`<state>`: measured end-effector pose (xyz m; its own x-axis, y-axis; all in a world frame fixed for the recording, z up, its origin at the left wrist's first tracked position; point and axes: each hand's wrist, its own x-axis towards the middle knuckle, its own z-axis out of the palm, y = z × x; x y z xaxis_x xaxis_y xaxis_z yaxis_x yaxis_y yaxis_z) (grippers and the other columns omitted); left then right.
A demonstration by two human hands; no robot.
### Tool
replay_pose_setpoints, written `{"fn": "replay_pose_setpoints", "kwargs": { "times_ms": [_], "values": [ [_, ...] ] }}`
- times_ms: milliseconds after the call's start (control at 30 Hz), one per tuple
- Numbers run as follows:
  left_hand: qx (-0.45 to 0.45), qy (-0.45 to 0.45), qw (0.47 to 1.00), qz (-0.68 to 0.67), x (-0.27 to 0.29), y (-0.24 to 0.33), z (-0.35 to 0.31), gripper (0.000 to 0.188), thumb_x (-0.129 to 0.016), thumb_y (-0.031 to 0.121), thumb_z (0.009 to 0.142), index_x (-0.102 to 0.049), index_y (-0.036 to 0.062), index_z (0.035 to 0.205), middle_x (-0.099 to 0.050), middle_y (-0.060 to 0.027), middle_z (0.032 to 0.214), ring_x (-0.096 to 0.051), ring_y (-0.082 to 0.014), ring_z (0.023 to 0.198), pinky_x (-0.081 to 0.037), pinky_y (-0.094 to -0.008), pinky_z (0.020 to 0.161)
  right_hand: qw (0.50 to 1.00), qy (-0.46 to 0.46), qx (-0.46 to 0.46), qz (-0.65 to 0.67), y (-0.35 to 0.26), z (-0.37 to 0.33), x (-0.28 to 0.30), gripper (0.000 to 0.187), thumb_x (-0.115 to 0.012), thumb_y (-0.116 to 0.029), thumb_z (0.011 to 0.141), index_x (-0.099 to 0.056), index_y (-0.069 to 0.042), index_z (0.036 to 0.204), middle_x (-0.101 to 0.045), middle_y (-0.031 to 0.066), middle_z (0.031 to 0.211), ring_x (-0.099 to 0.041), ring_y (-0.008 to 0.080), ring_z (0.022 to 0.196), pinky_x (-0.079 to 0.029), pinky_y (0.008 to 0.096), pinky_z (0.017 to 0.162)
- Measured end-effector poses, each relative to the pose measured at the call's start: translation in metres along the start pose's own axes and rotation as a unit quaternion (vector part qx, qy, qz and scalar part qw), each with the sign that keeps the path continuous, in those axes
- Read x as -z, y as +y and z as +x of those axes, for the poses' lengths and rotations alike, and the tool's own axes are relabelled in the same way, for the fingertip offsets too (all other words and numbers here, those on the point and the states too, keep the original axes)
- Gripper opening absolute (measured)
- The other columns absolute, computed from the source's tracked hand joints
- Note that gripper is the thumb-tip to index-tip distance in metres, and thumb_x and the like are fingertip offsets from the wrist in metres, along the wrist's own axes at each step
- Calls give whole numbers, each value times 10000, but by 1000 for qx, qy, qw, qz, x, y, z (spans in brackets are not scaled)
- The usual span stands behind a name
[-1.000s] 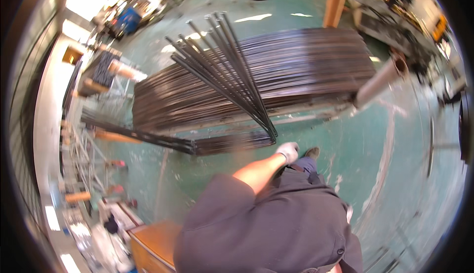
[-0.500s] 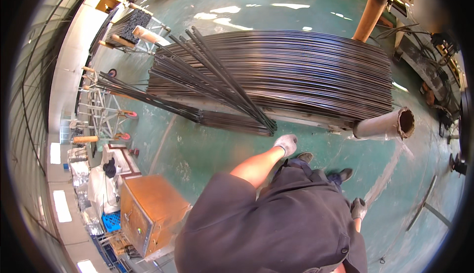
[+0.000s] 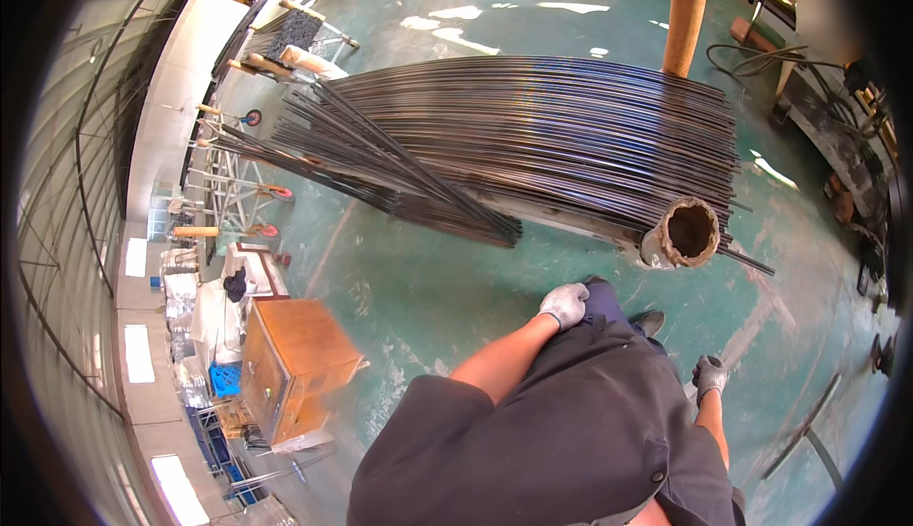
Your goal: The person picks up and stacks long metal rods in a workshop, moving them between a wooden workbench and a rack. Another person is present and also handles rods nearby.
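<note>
While the person is standing just short of the long steel rod pile, both gloved hands are hanging empty: left hand loosely curled at the thigh, right hand half-clenched. Cardboard tube is lying against the pile's near edge, likely chocking it.

There is just one view, from a fisheye camera on the person's head, looking steeply down the front of the body to the green floor. The gloved left hand and right hand sit close below it; the pile of steel rods lies farther ahead, edges bending toward the rim.
</note>
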<state>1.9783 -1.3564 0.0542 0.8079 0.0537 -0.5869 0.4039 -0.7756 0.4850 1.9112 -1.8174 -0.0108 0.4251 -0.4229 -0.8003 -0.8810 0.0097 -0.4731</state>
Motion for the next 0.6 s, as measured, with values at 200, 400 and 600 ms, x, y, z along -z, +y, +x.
{"fn": "replay_pose_setpoints", "kwargs": {
  "times_ms": [200, 400, 600],
  "values": [
    [88, -31, 994, -53, -4, 12, 21, 345, -579, 165, 918, -769, 101, 1199, -753, -184, 1235, -697, -351, 1208, -534, -421, 1056, 999, -28, 20, -21, -43, 60, 20, 340, -725, -210, 962, -694, -23, 1245, -681, 38, 820, -629, 129, 611, -490, 284, 516],
    [120, -29, 991, -43, -21, 6, 58, 335, -600, 222, 924, -767, 103, 1189, -757, -177, 1222, -698, -363, 1195, -538, -432, 1048, 998, -3, 59, -14, -107, 76, 18, 380, -717, -207, 966, -677, -1, 1284, -698, 48, 895, -628, 119, 646, -494, 280, 545],
    [114, -3, 993, -31, -12, 40, 84, 324, -615, 231, 924, -762, 89, 1176, -768, -176, 1186, -714, -359, 1163, -549, -433, 1028, 997, -8, 49, -65, -120, 109, 29, 408, -711, -206, 966, -666, 13, 1307, -715, 77, 922, -632, 116, 666, -490, 285, 565]
  ]
}}
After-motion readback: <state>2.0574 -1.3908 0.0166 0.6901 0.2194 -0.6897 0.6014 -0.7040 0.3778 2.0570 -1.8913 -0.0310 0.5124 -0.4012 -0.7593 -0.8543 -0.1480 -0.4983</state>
